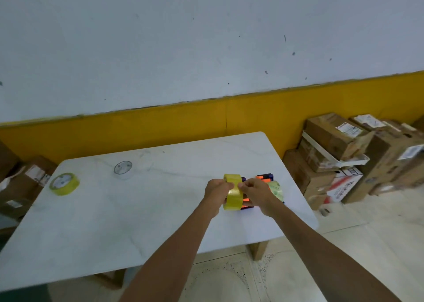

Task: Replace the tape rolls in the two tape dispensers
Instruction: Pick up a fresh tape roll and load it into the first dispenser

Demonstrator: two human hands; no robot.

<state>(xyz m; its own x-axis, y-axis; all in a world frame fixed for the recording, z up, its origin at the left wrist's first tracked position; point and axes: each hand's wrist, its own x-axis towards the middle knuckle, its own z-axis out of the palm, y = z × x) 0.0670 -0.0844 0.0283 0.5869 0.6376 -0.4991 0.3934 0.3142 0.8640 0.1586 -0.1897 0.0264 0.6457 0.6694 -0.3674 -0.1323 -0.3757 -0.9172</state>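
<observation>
Both my hands meet at the right side of the white table (128, 228). My left hand (216, 192) grips a yellow tape roll (233, 200) standing on edge in a blue and orange dispenser (246, 204). My right hand (254, 195) pinches the top of that roll with its fingertips. Just behind it stands a second blue and orange dispenser (266, 177) holding a pale greenish roll (276, 190). Far left on the table lies a full yellow tape roll (64, 184) flat. A nearly used-up clear roll (123, 168) lies beyond it, towards the middle.
Stacked cardboard boxes (344, 155) fill the floor to the right of the table, and more boxes (25, 182) stand at its left. A yellow-and-white wall (206, 72) runs behind. Pale floor tiles (263, 278) show below my arms.
</observation>
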